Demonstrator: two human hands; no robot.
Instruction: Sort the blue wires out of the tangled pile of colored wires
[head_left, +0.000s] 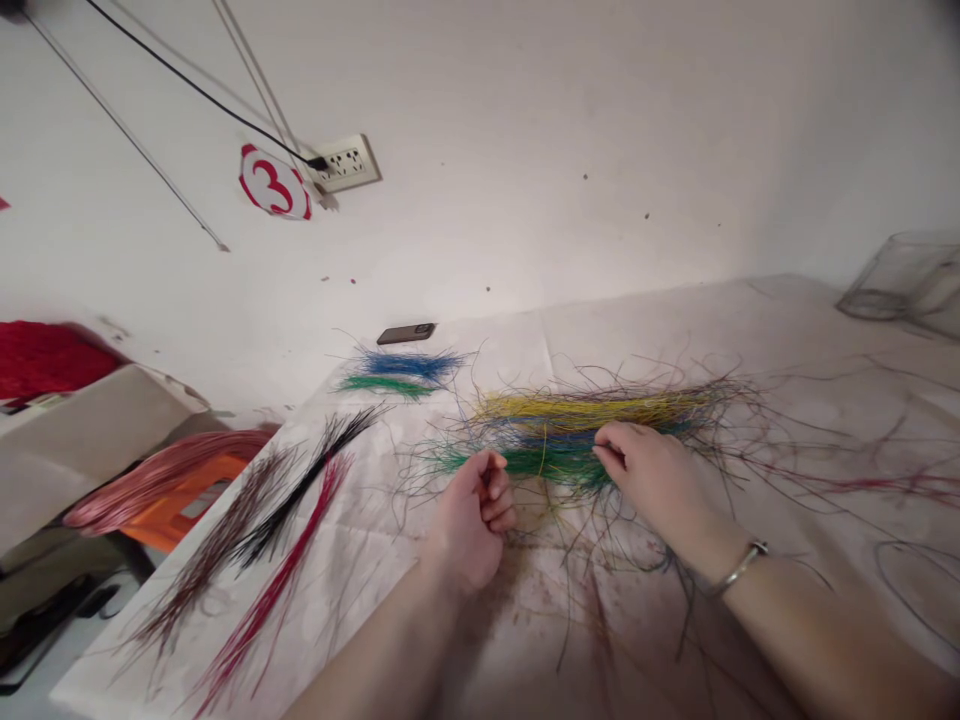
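Long bundles of thin wires lie across the table in front of me: yellow wires (555,408) at the back, blue wires (559,440) in the middle and green wires (536,463) nearest me. At the left end of the green bundle, my left hand (472,520) is closed with its fingers curled. Over the right part of the blue and green wires, my right hand (656,480) is closed in a pinch, thumb against fingers. Whatever either hand grips is too thin to make out. A metal bracelet (739,568) circles my right wrist.
Brown (217,550), black (307,485) and red wire bundles (281,590) lie at the left. Small blue (412,365) and green bundles (386,385) sit behind, near a phone (406,334). Loose red wires (862,484) spread right, below a clear container (900,278). An orange stool (184,500) holds copper-coloured wire.
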